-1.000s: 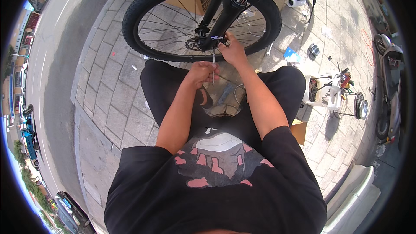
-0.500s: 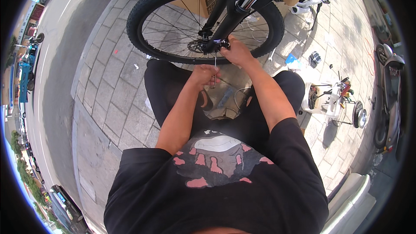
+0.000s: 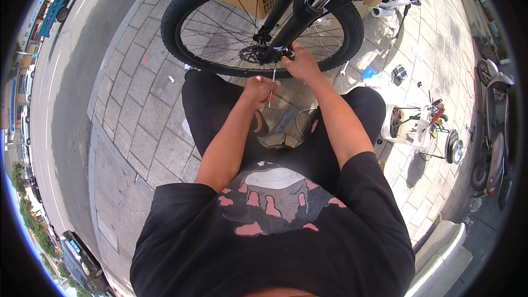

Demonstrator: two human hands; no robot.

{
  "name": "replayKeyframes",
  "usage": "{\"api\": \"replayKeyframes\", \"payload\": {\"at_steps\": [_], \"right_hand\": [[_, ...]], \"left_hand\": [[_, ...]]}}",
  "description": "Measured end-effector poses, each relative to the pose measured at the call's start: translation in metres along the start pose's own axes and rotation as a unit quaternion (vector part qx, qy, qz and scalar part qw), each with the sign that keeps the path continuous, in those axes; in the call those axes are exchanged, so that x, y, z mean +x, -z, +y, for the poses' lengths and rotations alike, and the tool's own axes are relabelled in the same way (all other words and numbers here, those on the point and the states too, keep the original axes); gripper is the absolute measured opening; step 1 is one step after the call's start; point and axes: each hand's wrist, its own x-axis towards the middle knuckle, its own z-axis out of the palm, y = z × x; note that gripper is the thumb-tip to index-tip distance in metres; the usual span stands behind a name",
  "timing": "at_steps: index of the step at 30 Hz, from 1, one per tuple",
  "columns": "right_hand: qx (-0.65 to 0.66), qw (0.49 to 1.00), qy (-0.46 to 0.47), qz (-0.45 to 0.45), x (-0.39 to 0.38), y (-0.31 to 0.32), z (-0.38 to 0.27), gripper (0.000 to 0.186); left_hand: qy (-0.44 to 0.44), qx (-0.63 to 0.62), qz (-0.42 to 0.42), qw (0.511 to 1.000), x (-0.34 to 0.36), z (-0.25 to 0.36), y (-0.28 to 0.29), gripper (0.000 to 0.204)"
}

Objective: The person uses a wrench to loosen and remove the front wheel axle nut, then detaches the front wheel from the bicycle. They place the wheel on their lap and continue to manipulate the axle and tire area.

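Observation:
A black bicycle front wheel (image 3: 176, 36) stands in front of me, with a black fork (image 3: 290, 30) and a disc rotor (image 3: 247, 55) at its hub. My left hand (image 3: 260, 89) pinches a long, thin silver L-shaped hex key (image 3: 274, 71), whose upper end reaches the hardware at the fork's lower end. My right hand (image 3: 302, 69) is closed on a black part, apparently the brake caliper (image 3: 285, 53), beside the rotor; its fingertips are partly hidden. Both forearms extend forward between my bent knees.
Behind the wheel is a cardboard box (image 3: 242, 3). Right: a spanner (image 3: 344, 70), blue packet (image 3: 369, 74), metal part (image 3: 400, 72), white container (image 3: 394, 121) with tools, parked scooter (image 3: 487, 132). A padded white object (image 3: 443, 247) lies lower right; the road (image 3: 63, 104) runs left.
My left hand has shifted slightly up on the hex key, fingers now more curled. My right hand stays at the fork's lower end. A blue vehicle on the road has moved farther along, upward in view.

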Motion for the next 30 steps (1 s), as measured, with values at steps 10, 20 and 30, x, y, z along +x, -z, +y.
{"api": "replayKeyframes", "payload": {"at_steps": [10,20,30], "right_hand": [[0.012,1.0,0.004,0.003,0.002,-0.002,0.005,0.055],[0.021,1.0,-0.004,-0.01,0.0,0.0,0.001,0.054],[0.005,1.0,0.005,0.001,-0.001,0.002,0.001,0.052]], "left_hand": [[0.061,-0.123,-0.101,0.985,0.003,-0.001,0.003,0.008],[0.041,-0.081,-0.051,0.995,0.007,-0.002,-0.001,0.009],[0.06,-0.175,-0.123,0.975,0.009,0.002,0.002,0.017]]}}
